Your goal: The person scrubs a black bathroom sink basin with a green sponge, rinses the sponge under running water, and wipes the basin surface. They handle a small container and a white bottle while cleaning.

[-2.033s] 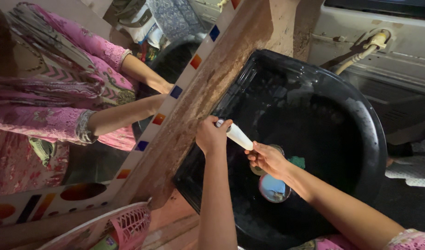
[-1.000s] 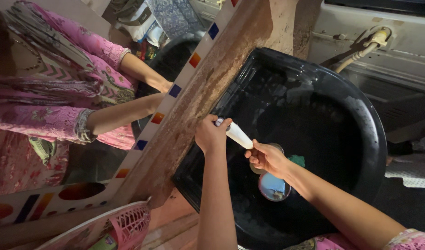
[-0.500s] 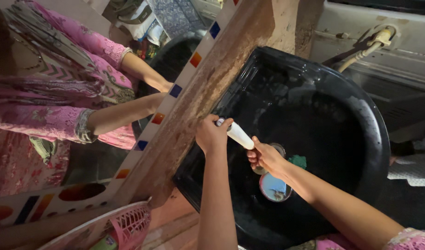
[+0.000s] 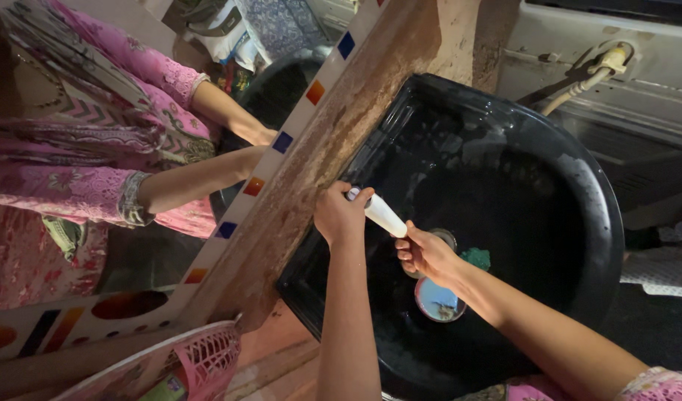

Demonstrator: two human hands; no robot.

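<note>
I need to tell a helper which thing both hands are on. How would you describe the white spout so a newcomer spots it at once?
Find the big black basin against the mirror wall. At its left edge, the left hand grips the top of a short white spout, and the right hand is at its lower end. It is the only white tube, slanting above the drain.
</note>
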